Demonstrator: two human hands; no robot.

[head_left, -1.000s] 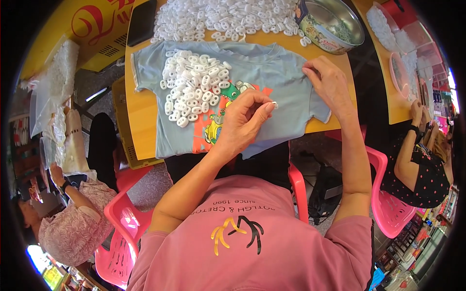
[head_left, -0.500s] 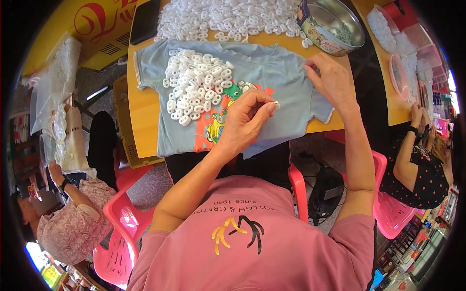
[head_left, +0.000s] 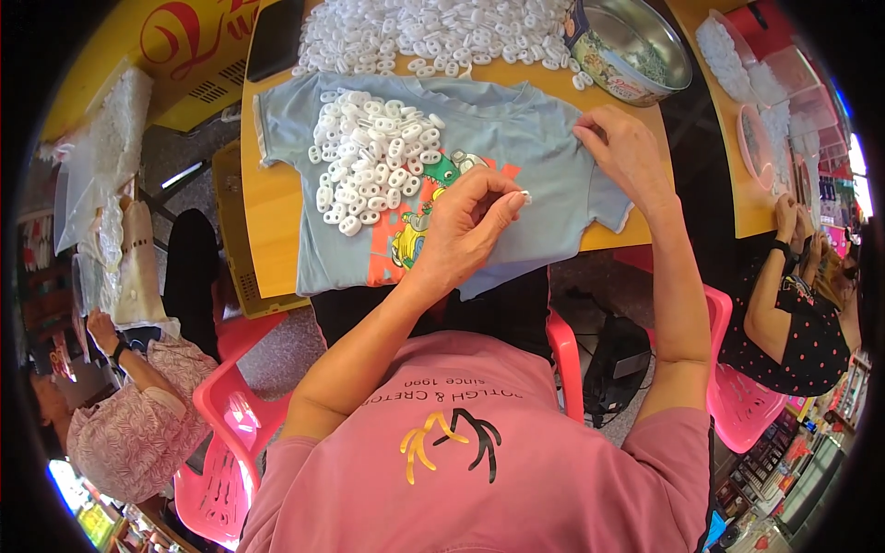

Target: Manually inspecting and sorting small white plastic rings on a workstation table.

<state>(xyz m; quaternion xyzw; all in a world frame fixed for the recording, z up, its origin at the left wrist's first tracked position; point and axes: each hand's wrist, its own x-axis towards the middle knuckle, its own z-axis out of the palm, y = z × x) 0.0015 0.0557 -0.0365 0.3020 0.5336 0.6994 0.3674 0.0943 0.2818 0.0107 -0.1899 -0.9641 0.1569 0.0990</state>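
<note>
surface: orange-yellow table, its straight edges bent by the wide lens, standing in a crowded stall with pink plastic chairs around it.
shirt: small pale blue t-shirt lies flat across the table, front up, with a bright cartoon print on the chest; its hem hangs a little over the near edge.
pieces on shirt: heap of small white plastic pieces sits on the shirt's left half, touching the cloth and just beside the print.
far pile: much larger spread of the same white pieces covers the far side of the table beyond the collar.
left hand: hovers over the lower middle of the shirt, fingers curled in and pinched tight on one small white piece at the fingertips.
right hand: rests palm down on the shirt's right shoulder, fingers bent and pressing the cloth; i cannot tell whether anything is caught between them.
tin: round metal tin stands at the far right corner, near the big pile.
wearer: pink shirt with a printed front fills the lower view.
neighbours: one person in a dotted dark top sits at the right by another table; another in a pink patterned top sits low at the left.
</note>
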